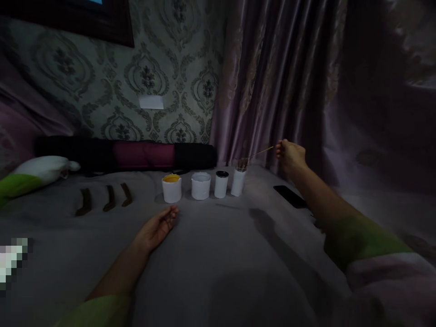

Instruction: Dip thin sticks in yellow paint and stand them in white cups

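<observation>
My right hand (291, 153) is raised at the right, its fingers pinched on one end of a thin stick (262, 152). The stick slants down towards a white container (237, 182) that holds several thin dark sticks (242, 165). Resting low over the sheet, my left hand (159, 228) is loosely curled with nothing visible in it. Just beyond its fingertips stands a white tub (172, 190) with something yellow inside. Beside that are another white tub (200, 187), grey-white inside, and a narrower white container (220, 186) with a dark top.
Three brown L-shaped pieces (109, 199) stand at the left. A black phone-like slab (290, 196) lies under my right forearm. Along the patterned wall runs a black and maroon roll (145, 155). A white and green plush-like object (41, 171) is at the far left, curtains (272, 81) behind.
</observation>
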`<move>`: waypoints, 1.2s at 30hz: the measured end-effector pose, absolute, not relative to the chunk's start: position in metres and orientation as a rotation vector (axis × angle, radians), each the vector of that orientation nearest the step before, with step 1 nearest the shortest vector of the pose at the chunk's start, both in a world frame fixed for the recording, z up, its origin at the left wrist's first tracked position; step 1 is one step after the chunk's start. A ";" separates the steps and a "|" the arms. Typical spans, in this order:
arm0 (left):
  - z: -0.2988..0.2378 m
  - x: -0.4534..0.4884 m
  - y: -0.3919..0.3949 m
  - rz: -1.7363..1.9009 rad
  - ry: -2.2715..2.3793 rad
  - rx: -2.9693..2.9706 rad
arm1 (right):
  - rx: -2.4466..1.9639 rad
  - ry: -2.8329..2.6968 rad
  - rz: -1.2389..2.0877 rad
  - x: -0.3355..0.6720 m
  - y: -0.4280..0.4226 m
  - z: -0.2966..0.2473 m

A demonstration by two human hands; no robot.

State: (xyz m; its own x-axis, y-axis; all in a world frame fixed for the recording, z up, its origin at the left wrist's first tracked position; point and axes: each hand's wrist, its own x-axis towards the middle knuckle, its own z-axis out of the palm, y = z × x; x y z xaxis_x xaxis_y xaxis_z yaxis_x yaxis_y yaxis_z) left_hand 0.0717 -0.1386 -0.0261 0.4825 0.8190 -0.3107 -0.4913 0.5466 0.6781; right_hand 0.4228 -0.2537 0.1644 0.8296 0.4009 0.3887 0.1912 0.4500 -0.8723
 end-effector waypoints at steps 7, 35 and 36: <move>-0.029 0.071 -0.136 0.845 0.650 0.579 | -1.240 -0.620 -0.029 0.436 -0.239 0.191; -0.028 0.071 -0.136 0.839 0.639 0.541 | -1.673 -0.927 -0.324 0.453 -0.184 0.177; -0.028 0.071 -0.137 0.838 0.639 0.542 | -1.687 -0.950 -0.329 0.455 -0.182 0.176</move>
